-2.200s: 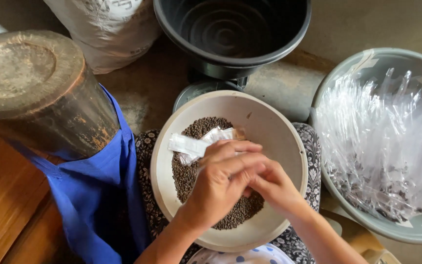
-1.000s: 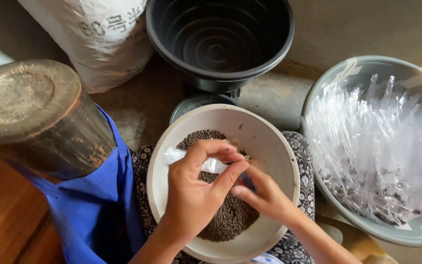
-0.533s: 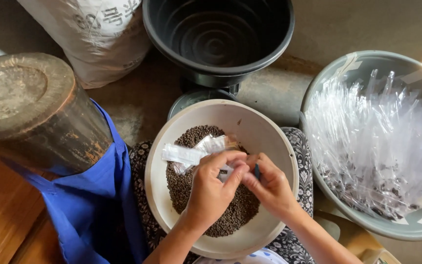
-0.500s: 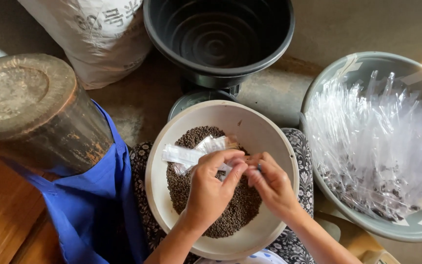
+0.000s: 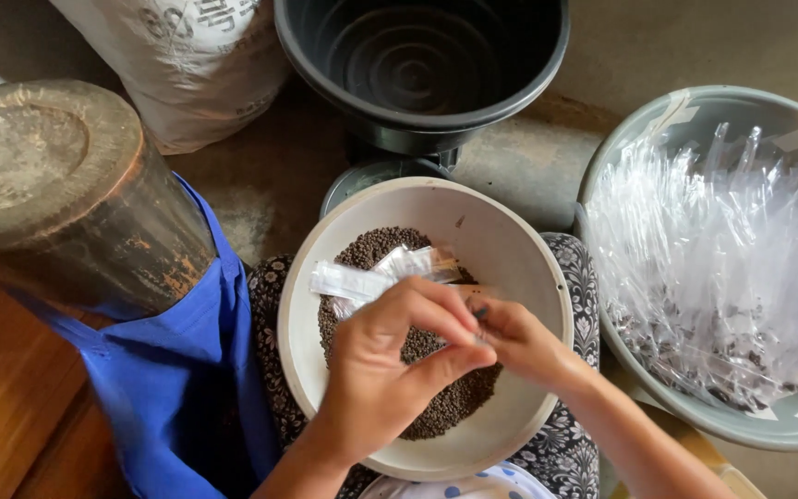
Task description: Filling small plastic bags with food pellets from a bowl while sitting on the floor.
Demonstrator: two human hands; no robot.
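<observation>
left hand [image 5: 390,370]: fingers curled, thumb and fingertips pinched on a clear plastic sleeve [image 5: 376,277] over the middle of the white bowl [image 5: 528,268].
right hand [image 5: 519,342]: fingers closed at the sleeve's near end, touching the left hand's fingertips; exactly what it pinches is hidden.
sleeve: lies tilted across the dark pellets [image 5: 371,249], its far end toward the bowl's left rim.
white bowl: on the lap, on flowered cloth [image 5: 265,323].
grey basin [image 5: 685,102]: just right of the bowl, heaped with clear sleeves [image 5: 722,249].
black tub [image 5: 422,65]: beyond the bowl's far rim.
blue cloth [image 5: 168,379]: left of the bowl, under a rusty drum [image 5: 57,194].
sack [image 5: 187,55]: far left corner.
</observation>
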